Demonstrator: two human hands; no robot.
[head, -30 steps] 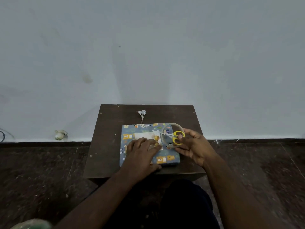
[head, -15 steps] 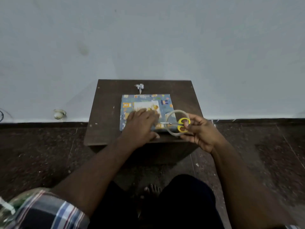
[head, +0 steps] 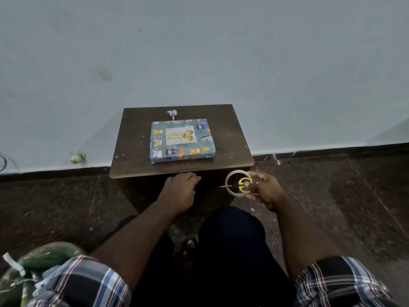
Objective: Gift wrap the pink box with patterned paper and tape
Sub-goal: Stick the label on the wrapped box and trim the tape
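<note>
The right hand (head: 264, 189) is curled round 2 things at once: a tape roll (head: 236, 183) and yellow-handled scissors (head: 240, 185). The scissors lie across the ring of the roll, blades closed and pointing left. This hand is held off the table, in front of its near right corner, above the dark floor (head: 345, 196).

The left hand (head: 179, 191) holds nothing. Its fingers are loosely bent, the tips at or just under the near edge of the table (head: 132, 156); whether they touch the edge cannot be told.

The box (head: 182, 140) lies flat on the middle of the tabletop, apart from both hands. It is fully covered in blue paper printed with small animals, and no pink shows. A pale card (head: 181, 135) reading "Happy Birthday", with gold balloons, sits on its top face.

Just behind the box, near the far edge of the table, lies a small scrap (head: 172, 113), white and crumpled.

The table stands against a pale wall (head: 199, 52). A small roundish object (head: 76, 156) lies at the foot of the wall to the left. Both arms come out of short plaid sleeves (head: 88, 282).
</note>
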